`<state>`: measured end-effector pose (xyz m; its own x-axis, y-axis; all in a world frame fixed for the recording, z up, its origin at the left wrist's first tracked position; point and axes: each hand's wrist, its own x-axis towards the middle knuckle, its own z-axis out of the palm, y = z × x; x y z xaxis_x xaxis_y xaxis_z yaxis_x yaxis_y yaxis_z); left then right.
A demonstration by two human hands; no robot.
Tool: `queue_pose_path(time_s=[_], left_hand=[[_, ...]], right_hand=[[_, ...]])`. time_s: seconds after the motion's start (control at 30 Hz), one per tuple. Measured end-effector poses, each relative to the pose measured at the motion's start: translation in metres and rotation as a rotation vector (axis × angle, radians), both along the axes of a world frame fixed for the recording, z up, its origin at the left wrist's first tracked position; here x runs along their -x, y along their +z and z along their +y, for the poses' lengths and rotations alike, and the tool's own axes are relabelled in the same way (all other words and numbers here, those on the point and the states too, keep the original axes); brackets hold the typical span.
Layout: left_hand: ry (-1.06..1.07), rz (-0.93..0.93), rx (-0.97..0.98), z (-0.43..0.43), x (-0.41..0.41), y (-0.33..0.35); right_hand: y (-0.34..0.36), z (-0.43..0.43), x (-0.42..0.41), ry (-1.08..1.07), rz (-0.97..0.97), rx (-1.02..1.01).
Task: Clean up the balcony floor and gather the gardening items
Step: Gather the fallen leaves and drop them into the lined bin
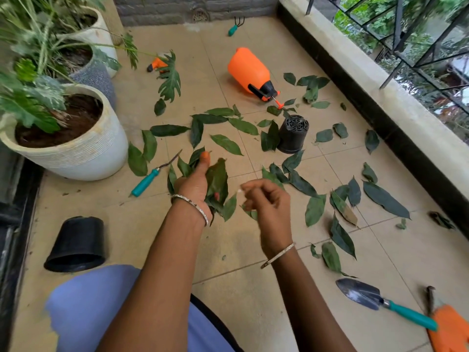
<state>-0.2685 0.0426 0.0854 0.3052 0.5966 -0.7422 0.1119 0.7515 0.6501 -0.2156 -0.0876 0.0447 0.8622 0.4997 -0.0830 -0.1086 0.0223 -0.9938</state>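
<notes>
Tiled floor [127,212]; left hand [196,185] grip clasps leaf bunch [217,180]; right hand [270,201] grip loosely curled, empty, beside bunch.

One wide-angle view, worn at the person's head, looks forward and steeply down onto the tiled balcony floor [228,250]. Both forearms reach in from the bottom edge, so the left hand [195,184] and right hand [271,201] sit close, near mid-frame. The grey brick wall [157,8] closes the top, a white planter [83,153] crowds the left, and the railing [398,26] slants across the upper right corner.
</notes>
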Motion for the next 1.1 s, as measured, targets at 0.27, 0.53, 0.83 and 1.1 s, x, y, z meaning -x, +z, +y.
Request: queue_pose_path(time_s=[0.27, 0.53, 0.83, 1.1], left_hand=[[0.19, 0.033, 0.069, 0.011, 0.005, -0.004], [0.191, -0.009, 0.115, 0.005, 0.003, 0.01], [0.209, -0.058, 0.111, 0.0, -0.003, 0.018], [0.249, -0.126, 0.141, -0.003, -0.002, 0.023]], right_hand=[[-0.166, -0.021, -0.054, 0.001, -0.217, 0.841], [-0.209, -0.021, -0.051, 0.188, -0.36, 0.987], [-0.193, -0.018, -0.053, -0.247, -0.07, 0.674], [-0.193, 0.015, -0.062, 0.092, -0.273, 0.895]])
